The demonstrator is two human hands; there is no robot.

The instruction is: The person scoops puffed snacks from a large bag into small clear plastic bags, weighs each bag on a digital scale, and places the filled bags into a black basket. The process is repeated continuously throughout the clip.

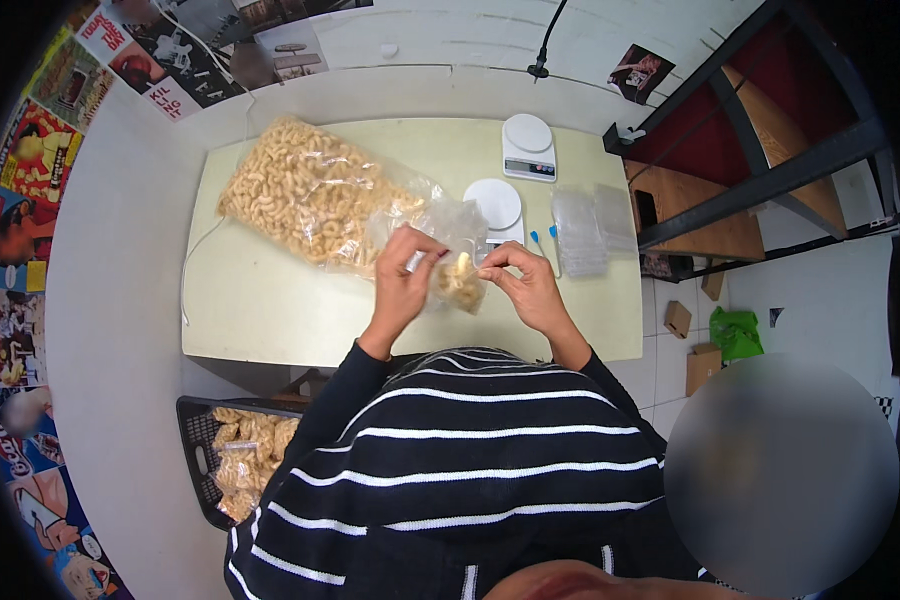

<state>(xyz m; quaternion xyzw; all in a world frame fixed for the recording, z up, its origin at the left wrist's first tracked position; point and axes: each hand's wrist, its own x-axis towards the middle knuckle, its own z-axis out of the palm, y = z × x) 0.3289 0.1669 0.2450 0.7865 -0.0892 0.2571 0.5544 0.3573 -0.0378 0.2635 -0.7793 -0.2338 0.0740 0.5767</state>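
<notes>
1. Table point(270, 312): carries the large snack bag point(310, 195), loose end inward, likely for easy reach.
2. Left hand point(407, 280), right hand point(525, 288): fingertips pinching plastic.
3. Small bag point(463, 292): between them, near the table's front edge, gripped high, seemingly for steadiness.

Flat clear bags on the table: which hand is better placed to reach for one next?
Probably the right hand: it is nearer the flat clear bags, while the left hand is farther away. Both hands are holding the small bag, though.

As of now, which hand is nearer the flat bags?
Right. The right hand sits left of the flat bags; the left hand is farther left, across the small bag.
</notes>
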